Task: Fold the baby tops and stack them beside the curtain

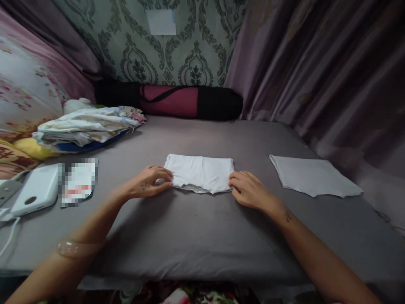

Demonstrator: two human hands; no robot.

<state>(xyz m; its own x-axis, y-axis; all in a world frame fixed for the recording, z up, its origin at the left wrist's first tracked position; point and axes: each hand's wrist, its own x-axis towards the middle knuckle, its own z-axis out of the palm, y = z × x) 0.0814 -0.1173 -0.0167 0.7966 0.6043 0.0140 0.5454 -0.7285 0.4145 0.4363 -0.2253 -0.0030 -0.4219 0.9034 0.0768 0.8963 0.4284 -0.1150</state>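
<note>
The left hand pinches the left edge of a folded white cloth between thumb and fingers, and the right hand grips its right edge with curled fingers. The cloth lies flat on a grey sheet, in front of the person, its near edge uneven and slightly gaping at the middle. A clear bracelet circles the left forearm. Well apart to the right lies a second folded cloth, pale and flat. To the left are a blurred-out packet and, just beside it, a white device near a white cable. Beyond them sits a pile of patterned fabric. A black and maroon bag lies along the patterned wall, with purple curtains at the right.
</note>
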